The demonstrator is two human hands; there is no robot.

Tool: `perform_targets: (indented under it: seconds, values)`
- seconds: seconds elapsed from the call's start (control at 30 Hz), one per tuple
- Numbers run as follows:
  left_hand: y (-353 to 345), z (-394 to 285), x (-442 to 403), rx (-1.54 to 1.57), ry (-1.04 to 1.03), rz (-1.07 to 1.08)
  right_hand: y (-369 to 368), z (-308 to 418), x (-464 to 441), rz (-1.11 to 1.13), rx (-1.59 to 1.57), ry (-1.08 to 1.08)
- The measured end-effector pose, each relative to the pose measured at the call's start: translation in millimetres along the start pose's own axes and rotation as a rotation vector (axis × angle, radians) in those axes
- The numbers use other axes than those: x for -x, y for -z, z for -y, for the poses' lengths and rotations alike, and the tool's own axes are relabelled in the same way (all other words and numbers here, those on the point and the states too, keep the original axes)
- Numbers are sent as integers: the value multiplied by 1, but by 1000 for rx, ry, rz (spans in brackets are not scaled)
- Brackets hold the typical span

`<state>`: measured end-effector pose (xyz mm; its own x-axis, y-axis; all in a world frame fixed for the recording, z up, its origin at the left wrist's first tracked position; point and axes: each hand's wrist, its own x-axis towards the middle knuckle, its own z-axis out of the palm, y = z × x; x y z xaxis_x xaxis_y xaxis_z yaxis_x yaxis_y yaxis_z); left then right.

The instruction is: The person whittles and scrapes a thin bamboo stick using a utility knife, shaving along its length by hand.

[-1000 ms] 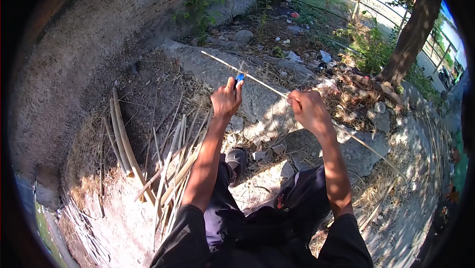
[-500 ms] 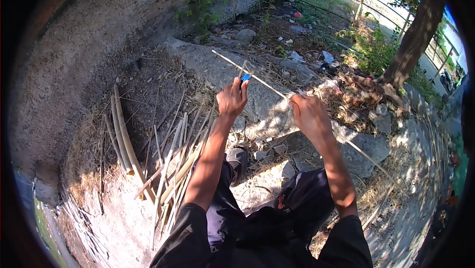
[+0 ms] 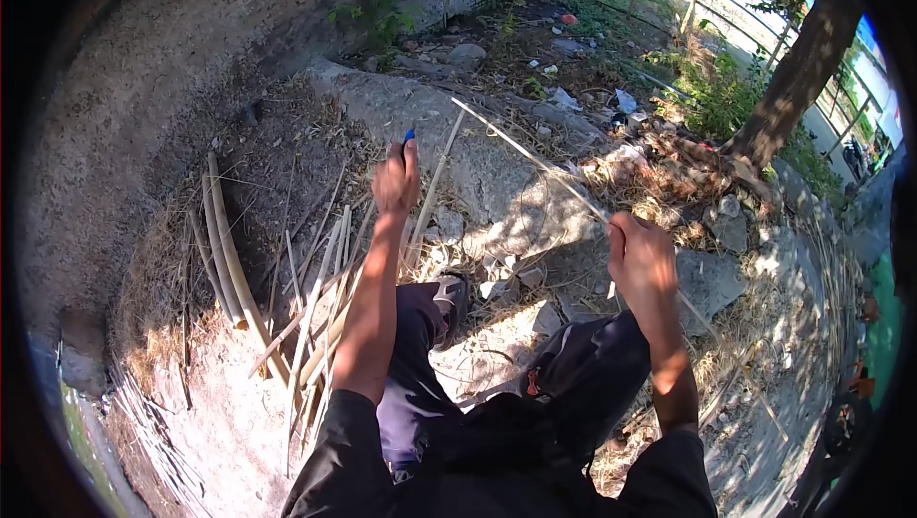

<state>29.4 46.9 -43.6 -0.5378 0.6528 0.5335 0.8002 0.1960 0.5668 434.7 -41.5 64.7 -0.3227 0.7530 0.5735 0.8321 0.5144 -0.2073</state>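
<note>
My left hand (image 3: 395, 181) is closed around a small knife (image 3: 410, 137), of which only a blue end and a dark part show above the fingers. Its blade cannot be made out. In my closed right hand (image 3: 643, 260) is a thin pale bamboo strip (image 3: 535, 161). The strip slants from its upper-left tip over the stone slab, through the fingers, and on down to the right. Between the two hands there is a gap, and the knife is apart from the strip.
Split bamboo pieces (image 3: 325, 303) lie heaped at my left leg, beside thicker curved bamboo lengths (image 3: 234, 241). A long stone slab (image 3: 497, 188) lies in front of me. Beyond are a wall (image 3: 201, 69), litter and a tree trunk (image 3: 791, 78).
My left hand has moved left and down with the knife, away from the strip. My right hand has shifted right and down, carrying the strip with it.
</note>
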Motion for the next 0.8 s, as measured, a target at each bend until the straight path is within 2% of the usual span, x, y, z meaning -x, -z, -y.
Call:
perform_targets:
  seconds: [0.07,0.1,0.17,0.2,0.23,0.27,0.3,0.37,0.4,0.57,0.73,0.8]
  values:
    - [9,-30,8,213,-14,196,-19,-7,-14,-35,-52,-15]
    - [12,-42,12,212,-13,185,-24,-6,-22,-68,-116,-32]
    - [17,-66,19,475,190,372,-36,-8,-35,-21,-119,-59]
    - [21,-75,21,472,189,370,-50,-16,-41,-46,-171,12]
    - [24,-84,23,736,287,374,-54,-16,-46,-70,-220,81]
    - [26,-91,25,1001,387,374,-54,-15,-47,40,-296,16]
    - [24,-95,25,999,389,374,-48,-7,-52,42,-297,15]
    - [20,-97,26,1313,251,178,-41,6,-58,287,-238,-84]
    - [27,-100,24,1390,260,169,-44,6,-57,323,-264,-86]
    - [32,-88,36,1462,194,222,-78,-11,-47,348,-562,-34]
    - [47,-119,56,1430,218,398,-92,-2,-49,382,-851,55]
    - [47,-123,59,1371,213,446,-93,2,-50,439,-912,9]
